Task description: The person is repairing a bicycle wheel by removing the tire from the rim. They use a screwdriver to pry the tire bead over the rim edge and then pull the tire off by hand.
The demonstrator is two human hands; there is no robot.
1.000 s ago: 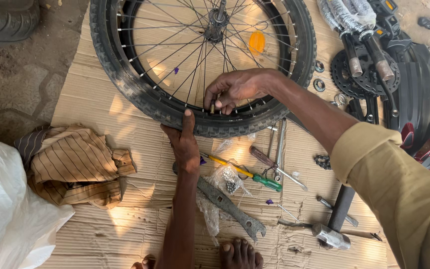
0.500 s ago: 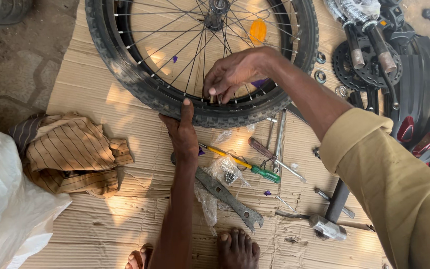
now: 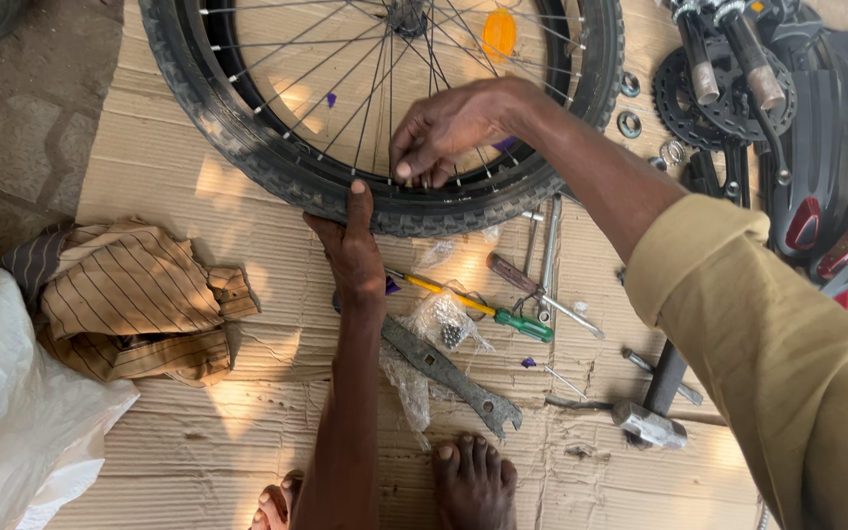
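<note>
My left hand (image 3: 353,245) presses flat against the tyre (image 3: 247,147) of a bicycle wheel lying on cardboard (image 3: 149,177) at 12 o'clock, fingers open, gripping nothing. My right hand (image 3: 449,128) pinches at the rim (image 3: 365,177); a screwdriver (image 3: 473,306), flat wrench (image 3: 449,373) and hammer (image 3: 652,417) lie toward 4 o'clock.

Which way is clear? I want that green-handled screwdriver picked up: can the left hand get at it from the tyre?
Probably yes. The left hand rests on the tyre, and the screwdriver lies uncovered on the cardboard just beside that wrist.
</note>
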